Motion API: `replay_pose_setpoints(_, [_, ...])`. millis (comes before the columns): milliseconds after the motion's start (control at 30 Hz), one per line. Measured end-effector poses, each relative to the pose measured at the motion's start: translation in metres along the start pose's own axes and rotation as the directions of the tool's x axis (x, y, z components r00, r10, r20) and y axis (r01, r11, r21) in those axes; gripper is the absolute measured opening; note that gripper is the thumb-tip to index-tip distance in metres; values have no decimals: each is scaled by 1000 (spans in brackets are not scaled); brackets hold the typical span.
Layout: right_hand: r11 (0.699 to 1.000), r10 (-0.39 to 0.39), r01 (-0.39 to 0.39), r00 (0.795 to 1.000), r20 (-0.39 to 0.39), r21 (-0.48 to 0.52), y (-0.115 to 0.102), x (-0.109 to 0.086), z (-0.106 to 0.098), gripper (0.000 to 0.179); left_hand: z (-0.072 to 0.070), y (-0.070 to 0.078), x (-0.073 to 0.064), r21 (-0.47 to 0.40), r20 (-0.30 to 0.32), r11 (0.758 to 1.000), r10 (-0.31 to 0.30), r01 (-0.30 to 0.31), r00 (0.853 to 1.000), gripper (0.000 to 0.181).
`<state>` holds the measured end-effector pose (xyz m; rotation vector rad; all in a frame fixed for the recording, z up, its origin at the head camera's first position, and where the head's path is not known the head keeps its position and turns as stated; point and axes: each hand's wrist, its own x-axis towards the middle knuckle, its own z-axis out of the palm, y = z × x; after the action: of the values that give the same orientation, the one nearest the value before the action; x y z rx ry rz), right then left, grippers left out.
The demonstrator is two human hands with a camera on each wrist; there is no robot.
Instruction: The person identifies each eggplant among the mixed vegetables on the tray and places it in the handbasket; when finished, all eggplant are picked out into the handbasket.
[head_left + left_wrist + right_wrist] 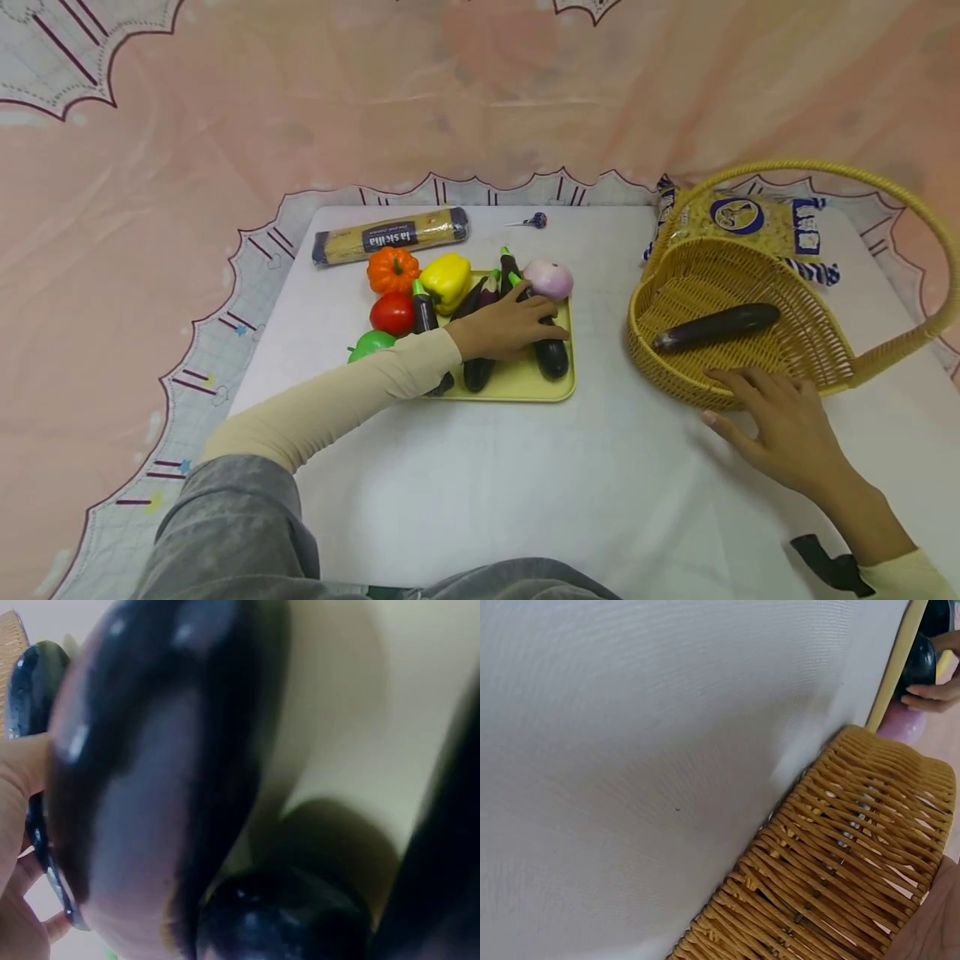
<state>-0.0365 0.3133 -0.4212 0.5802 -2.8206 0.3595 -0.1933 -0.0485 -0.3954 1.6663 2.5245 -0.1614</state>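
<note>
My left hand reaches over the yellow tray, its fingers around the rightmost eggplant. In the left wrist view, the thumb and fingers lie on either side of that slim dark eggplant, and another large eggplant fills the foreground. Several more eggplants lie in the tray, partly hidden by the hand. My right hand rests at the near rim of the wicker basket, fingers fairly straight. One eggplant lies inside the basket. The right wrist view shows the basket's woven side.
Left of the tray are an orange pumpkin, a tomato and a green vegetable. A yellow pepper and purple onion touch the tray's back. Behind stand a pasta pack, a lollipop and a yellow-blue bag.
</note>
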Motion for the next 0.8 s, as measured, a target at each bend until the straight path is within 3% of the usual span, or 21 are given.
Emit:
replay_pose_setpoints(200, [1000, -12, 13, 1000, -25, 5, 1, -1, 1, 62, 1, -2, 2, 26, -17, 1000, -11, 11, 1000, 52])
replay_pose_setpoints(367, [1000, -8, 8, 1000, -19, 5, 0, -1, 0, 62, -9, -1, 3, -67, -45, 996, -64, 61, 997, 48])
replay_pose_setpoints(500, [1000, 2, -2, 1000, -8, 0, 1, 0, -2, 61, -24, 1, 8, -133, -111, 988, -97, 82, 989, 50])
replay_pose_setpoints(667, [1000, 0, 0, 1000, -14, 5, 0, 1, -2, 60, -46, 15, 22, -161, -204, 984, -110, 78, 973, 52])
replay_pose_setpoints(800, [1000, -2, 2, 1000, -24, 19, -2, 1, 0, 61, -62, 34, 45, -186, -219, 979, -118, 77, 968, 55])
